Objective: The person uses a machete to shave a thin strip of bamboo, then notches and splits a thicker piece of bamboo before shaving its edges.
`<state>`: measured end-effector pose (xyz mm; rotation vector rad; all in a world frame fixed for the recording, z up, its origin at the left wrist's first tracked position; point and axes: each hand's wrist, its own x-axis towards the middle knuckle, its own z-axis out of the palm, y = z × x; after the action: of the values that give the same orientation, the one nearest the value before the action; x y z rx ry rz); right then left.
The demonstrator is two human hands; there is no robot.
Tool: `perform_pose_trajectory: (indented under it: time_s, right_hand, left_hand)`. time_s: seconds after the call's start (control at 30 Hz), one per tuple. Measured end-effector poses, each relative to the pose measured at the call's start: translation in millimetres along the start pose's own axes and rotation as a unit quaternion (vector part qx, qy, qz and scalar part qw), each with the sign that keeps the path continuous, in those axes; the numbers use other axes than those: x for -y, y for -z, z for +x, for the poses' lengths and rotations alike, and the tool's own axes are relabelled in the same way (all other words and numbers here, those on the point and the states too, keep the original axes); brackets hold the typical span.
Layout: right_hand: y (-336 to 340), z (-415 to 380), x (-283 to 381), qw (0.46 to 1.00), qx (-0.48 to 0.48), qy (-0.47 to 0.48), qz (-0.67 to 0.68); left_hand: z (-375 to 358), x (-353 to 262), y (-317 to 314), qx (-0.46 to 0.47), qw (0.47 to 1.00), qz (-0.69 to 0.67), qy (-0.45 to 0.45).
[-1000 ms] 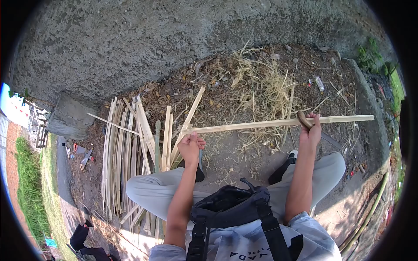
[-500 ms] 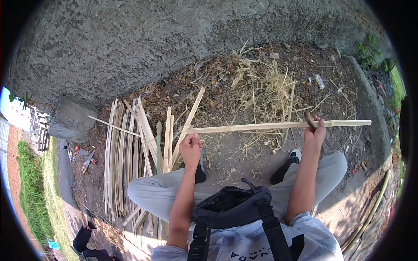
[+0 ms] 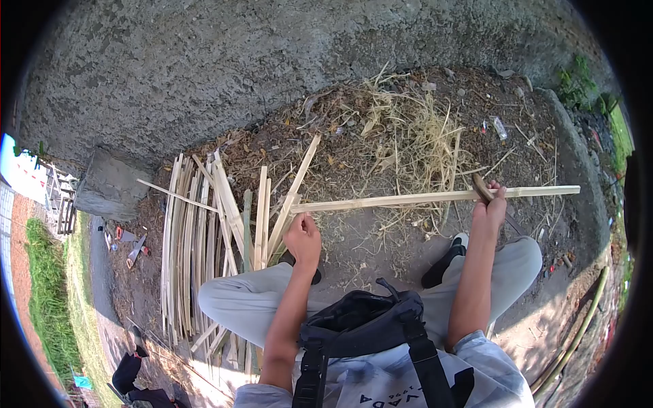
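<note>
Right hand (image 3: 490, 206) clenched on the strip (image 3: 394, 200) and a handle (image 3: 481, 188).
Left hand (image 3: 303, 239) half-curled by the strip's left end, contact unclear; strip level above the ground (image 3: 360, 248).

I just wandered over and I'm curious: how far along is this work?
Probably partway. Loose shavings on the ground suggest some trimming is done. In hand is one long pale strip: the right hand grips it along with a brown-handled tool, and the left hand is at one end. The piled strips may be left; I can't tell which are finished.
</note>
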<state>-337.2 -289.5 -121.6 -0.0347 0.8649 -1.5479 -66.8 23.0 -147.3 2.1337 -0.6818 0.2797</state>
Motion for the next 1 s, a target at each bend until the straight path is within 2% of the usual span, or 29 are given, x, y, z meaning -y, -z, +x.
perform_pose_trajectory:
  time_s: [0.2,0.3,0.4,0.5,0.6,0.7,0.8,0.9,1.0]
  right_hand:
    - [10,13,-11,1.0,-0.017,0.005,-0.007]
    - [12,18,-9,0.999,-0.033,-0.011,0.001]
    - [16,26,-7,0.998,-0.061,-0.026,0.005]
    - [22,35,-10,0.997,-0.077,-0.027,0.014]
    - [19,29,-15,0.997,-0.079,-0.026,0.006]
    - [18,24,-17,0.997,-0.072,-0.042,-0.002]
    - [12,16,-18,0.995,-0.089,-0.038,-0.011]
    - [11,11,-18,0.995,-0.095,-0.024,-0.018]
    - [11,4,-21,0.995,-0.095,-0.021,-0.029]
  left_hand:
    - [1,-2,-4,-0.054,0.998,-0.009,-0.041]
    - [4,-4,2,0.004,0.992,-0.12,0.035]
    - [4,-10,1,0.013,0.951,-0.279,0.132]
    - [3,-4,4,0.035,0.964,-0.241,0.111]
    - [3,-3,3,-0.016,0.978,-0.193,0.071]
    - [8,-5,6,-0.061,0.983,-0.171,-0.011]
    - [3,-5,8,-0.049,0.986,-0.159,-0.011]
    - [-3,-17,3,-0.103,0.985,-0.135,0.015]
    - [-3,-16,-2,-0.082,0.957,-0.253,0.117]
